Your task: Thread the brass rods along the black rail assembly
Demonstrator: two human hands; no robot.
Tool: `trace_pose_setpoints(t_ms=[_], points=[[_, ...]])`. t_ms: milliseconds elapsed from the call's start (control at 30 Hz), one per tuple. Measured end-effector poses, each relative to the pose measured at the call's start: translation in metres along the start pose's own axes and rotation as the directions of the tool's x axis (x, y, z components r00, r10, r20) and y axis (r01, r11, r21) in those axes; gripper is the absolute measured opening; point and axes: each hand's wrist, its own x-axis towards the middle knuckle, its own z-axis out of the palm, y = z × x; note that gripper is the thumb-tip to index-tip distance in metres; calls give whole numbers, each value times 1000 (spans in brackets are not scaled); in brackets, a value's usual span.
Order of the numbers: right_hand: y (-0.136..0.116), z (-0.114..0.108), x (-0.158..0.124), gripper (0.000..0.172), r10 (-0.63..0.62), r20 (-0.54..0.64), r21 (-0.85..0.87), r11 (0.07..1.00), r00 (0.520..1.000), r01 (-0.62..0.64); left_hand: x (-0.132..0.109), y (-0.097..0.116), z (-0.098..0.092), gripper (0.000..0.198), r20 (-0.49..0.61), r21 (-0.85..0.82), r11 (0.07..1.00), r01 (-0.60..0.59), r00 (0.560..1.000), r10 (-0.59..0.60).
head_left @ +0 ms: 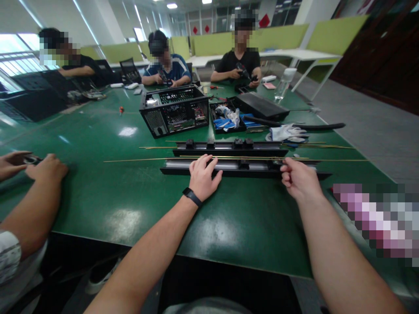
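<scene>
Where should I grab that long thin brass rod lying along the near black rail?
Probably the bare stretch of the brass rod that sticks out left past the near black rail. Come from above with a fingertip pinch of the left hand: the rod is thin and lies flat, and there nothing crowds it.

single head-worn cam, sitting at the near edge of the green tabletop [98,192] and facing forward and down across it toward the far edge, close enough that the left hand [203,176] and right hand [299,179] land mid-frame, pretty wide-angle view too.
</scene>
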Motion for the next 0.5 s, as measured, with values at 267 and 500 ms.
trace_pose_setpoints(t_ms=[267,500], points=[[-1,0,1,23,6,-68,27,1000,998,-4,0,-1,1,41,-7,-6,1000,-4,1000,4],[-2,0,0,21,16,-71,31,999,997,-14,0,-1,0,41,-11,-10,1000,-6,1000,6]])
